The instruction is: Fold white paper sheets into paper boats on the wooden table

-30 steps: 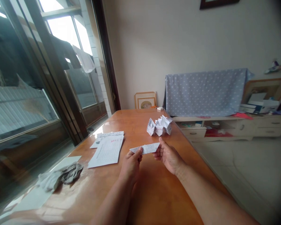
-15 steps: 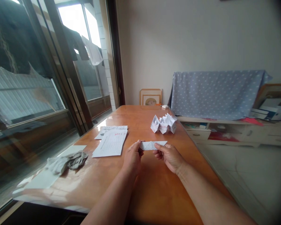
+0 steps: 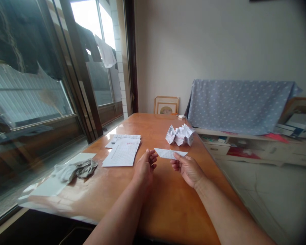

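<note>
A folded strip of lined paper (image 3: 165, 153), long and pointed at both ends, is held above the table in my right hand (image 3: 187, 167), the thumb on top and the fingers curled beneath. My left hand (image 3: 146, 166) is just off the paper's left tip, its fingers loosely curved and apart, with nothing in them. Beyond the hands, several folded white paper shapes (image 3: 180, 135) stand clustered on the table. To the left lie a written sheet of paper (image 3: 123, 154) and other sheets partly under it.
The glossy brown wooden table (image 3: 163, 200) has a crumpled grey cloth (image 3: 85, 168) on a pale sheet at its left edge. A small white box (image 3: 181, 116) sits at the far end. Glass doors stand left; a low cabinet (image 3: 234, 160) is at right.
My left hand has let go of the paper's left end and its fingers have spread. The right hand still holds the paper. The view has shifted slightly.
</note>
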### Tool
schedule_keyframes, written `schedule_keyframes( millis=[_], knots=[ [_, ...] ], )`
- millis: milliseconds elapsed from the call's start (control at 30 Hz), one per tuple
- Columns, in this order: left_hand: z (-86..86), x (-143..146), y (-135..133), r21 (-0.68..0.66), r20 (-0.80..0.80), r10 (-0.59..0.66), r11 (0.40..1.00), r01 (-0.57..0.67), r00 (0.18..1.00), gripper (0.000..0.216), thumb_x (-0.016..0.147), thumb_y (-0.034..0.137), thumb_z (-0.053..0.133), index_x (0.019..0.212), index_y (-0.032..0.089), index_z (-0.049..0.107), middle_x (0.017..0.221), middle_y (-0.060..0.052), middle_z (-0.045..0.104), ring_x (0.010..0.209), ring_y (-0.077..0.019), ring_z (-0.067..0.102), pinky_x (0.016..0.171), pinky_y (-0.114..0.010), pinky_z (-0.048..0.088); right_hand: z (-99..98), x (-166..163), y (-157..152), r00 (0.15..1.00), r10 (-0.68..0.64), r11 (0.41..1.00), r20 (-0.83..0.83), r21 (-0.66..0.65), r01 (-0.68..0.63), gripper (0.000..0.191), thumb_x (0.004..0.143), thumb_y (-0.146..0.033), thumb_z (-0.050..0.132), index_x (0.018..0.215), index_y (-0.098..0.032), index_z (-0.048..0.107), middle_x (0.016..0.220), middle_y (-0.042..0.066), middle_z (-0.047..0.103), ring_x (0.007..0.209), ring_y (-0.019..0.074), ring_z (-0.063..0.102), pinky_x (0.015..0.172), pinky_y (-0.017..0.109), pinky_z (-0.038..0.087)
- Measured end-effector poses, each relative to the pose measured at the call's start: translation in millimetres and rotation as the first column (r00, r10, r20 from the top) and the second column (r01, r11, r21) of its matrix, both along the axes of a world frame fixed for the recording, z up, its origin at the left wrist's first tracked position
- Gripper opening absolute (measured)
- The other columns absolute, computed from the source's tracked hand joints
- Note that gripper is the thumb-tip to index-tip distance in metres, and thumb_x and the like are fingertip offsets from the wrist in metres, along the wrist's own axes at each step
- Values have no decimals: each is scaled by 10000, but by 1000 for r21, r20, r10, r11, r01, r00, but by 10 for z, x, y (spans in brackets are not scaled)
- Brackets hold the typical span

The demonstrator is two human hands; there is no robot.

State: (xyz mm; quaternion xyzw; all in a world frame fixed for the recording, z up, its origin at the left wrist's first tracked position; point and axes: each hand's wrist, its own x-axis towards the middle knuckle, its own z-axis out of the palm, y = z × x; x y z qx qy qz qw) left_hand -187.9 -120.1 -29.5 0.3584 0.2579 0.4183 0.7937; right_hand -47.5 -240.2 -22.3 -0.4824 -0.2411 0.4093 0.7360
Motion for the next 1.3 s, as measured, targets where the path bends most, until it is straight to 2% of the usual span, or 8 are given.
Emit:
schedule_keyframes(
  millis=[133,433,600,800,933,1033,1167,1300],
  knots=[
    [47,11,-110,83,-32,-119,989,121,992,412,720,559,784,827,180,661,763,-25,628,693,-136,572,633,-263,369,-1,-32,-6,999,54,998,4,-15,-54,383,769,-487,794,949,-163,697,766,72,715,639,151,597,618,285,438],
    [50,-16,-83,173,-127,-49,982,71,991,377,721,534,778,762,186,638,735,-20,596,697,-145,542,625,-269,344,20,81,-26,999,-28,1000,16,-11,28,384,766,-515,776,980,-201,727,916,59,714,728,165,608,656,289,453],
    [38,-11,-79,182,-121,-43,981,64,992,391,745,552,761,782,182,636,733,-18,589,692,-144,548,619,-267,355,14,78,-45,998,4,1000,57,-24,-2,271,741,-384,821,898,-188,719,824,21,680,681,127,573,651,259,444],
    [56,20,-109,93,24,-180,980,177,983,393,818,546,691,930,171,650,826,-45,632,769,-161,615,643,-260,415,-17,70,-1,986,-5,1000,-169,8,7,206,717,-270,834,833,-198,680,741,15,675,629,131,589,576,254,468],
    [114,2,-187,188,86,-293,943,274,952,239,835,371,713,980,193,648,927,-45,656,844,-149,617,720,-257,445,-18,71,18,964,-2,1000,-265,-26,-5,149,752,-230,797,839,-202,679,707,16,674,617,136,599,570,258,486],
    [147,-21,-223,237,86,-331,923,303,940,244,835,301,723,1052,215,653,1032,-47,660,880,-143,607,744,-258,448,-4,54,10,967,36,998,-252,-33,-46,135,776,-245,779,869,-198,693,730,28,689,617,137,595,577,262,482],
    [146,-25,-204,185,83,-303,941,284,949,356,811,285,747,1146,206,656,1016,-56,660,870,-147,597,759,-274,455,23,16,-14,981,64,996,-184,-46,-74,199,793,-340,774,915,-195,714,818,48,718,647,144,599,609,276,467],
    [119,-22,-167,161,9,-276,949,271,961,405,784,303,759,1159,184,666,941,-53,657,789,-137,579,682,-263,427,46,-9,-37,998,65,997,28,-51,-63,308,792,-468,765,938,-199,727,887,48,726,707,153,603,669,285,438]
  ],
)
